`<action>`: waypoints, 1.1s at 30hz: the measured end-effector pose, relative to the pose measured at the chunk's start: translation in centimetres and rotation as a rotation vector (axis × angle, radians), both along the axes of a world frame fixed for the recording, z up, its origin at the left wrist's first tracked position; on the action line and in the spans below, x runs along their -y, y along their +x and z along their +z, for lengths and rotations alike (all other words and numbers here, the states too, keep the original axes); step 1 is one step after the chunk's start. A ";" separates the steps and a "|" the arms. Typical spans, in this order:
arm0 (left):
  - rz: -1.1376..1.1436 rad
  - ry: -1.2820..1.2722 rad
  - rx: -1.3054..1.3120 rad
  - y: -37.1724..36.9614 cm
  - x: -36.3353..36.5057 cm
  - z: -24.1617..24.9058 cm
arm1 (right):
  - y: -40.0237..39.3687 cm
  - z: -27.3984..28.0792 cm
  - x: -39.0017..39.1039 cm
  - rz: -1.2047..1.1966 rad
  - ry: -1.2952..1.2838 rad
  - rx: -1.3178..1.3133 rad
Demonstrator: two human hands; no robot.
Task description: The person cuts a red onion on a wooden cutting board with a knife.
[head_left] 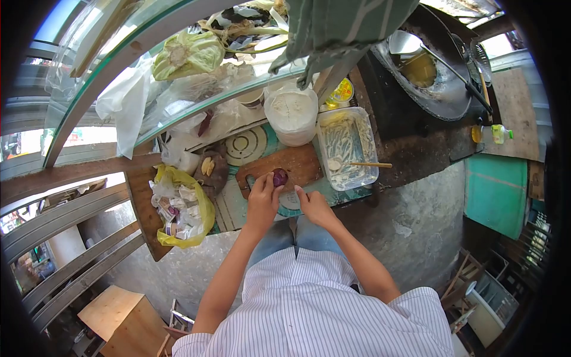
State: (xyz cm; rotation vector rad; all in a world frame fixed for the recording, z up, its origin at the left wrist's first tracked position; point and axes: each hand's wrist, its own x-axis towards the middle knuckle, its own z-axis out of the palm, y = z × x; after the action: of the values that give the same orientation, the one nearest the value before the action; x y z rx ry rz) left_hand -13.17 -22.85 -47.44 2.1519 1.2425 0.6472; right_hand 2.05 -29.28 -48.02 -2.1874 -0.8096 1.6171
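Note:
A purple-red onion (280, 177) rests at the front part of a wooden cutting board (300, 162). The fingers of my left hand (262, 199) hold it from the left. Just to the right of the onion, my right hand (315, 206) is closed at the board's front edge, around something too small to make out. Behind the board stands a white tub of flour-like powder (291, 113). On the right, a clear plastic container (351, 169) has pale batter smears and a wooden-handled utensil (372, 165) in it.
A yellow plastic bag (205, 217) with scraps lies at the left end of the table. A large wok (440, 77) with oil and a ladle sits at the back right, near a bottle (496, 134). A cabbage (187, 55) lies behind the glass edge.

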 end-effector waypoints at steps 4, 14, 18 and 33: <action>0.006 -0.068 -0.017 0.1 0.4 0.3 | -0.4 -1.6 0.4 -0.030 0.126 0.069; -0.002 -0.065 -0.011 -0.2 0.2 0.2 | 0.1 -1.3 0.3 0.031 0.051 0.031; -0.004 -0.088 -0.006 0.0 0.3 -0.1 | 0.2 -1.4 -0.1 0.009 0.033 0.002; -0.004 0.017 0.027 -0.1 0.6 -0.7 | -0.8 -5.2 3.0 -0.050 0.120 0.077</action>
State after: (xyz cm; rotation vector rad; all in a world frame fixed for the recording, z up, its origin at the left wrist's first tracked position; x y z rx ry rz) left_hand -13.30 -23.50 -48.13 2.1518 1.2227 0.6858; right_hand 1.27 -32.33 -53.19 -2.1786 -0.8439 1.4305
